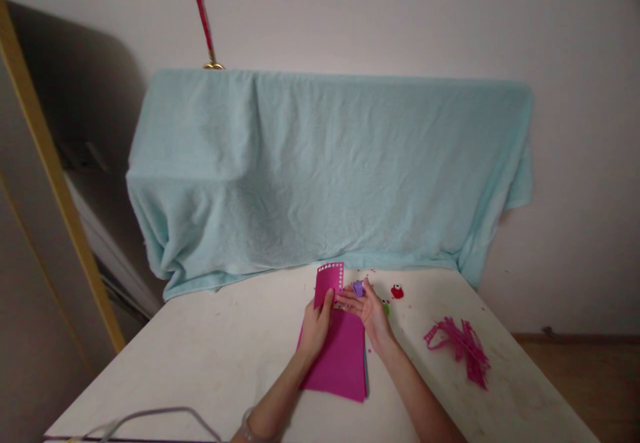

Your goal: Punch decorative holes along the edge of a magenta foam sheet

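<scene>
My left hand (317, 326) is closed on a small magenta sheet (329, 282), thumb on its face. Punched shapes run in a row along the sheet's top and right edges. In my right hand (373, 313) is a small purple craft punch (359, 288), between the thumb and fingers, just right of the sheet's edge. Beneath my hands lies a stack of larger magenta paper (336, 363), with a bluish edge showing at its right side. A green punch (386, 307) is partly hidden behind my right hand. A red punch (397, 291) sits farther right.
Tangled magenta paper strips (460, 348) lie on the right of the white table (210, 356). Tiny paper bits are scattered near the punches. A light blue cloth (340, 170) drapes over something at the back. A grey curved cable or bar (155, 411) is at the front left.
</scene>
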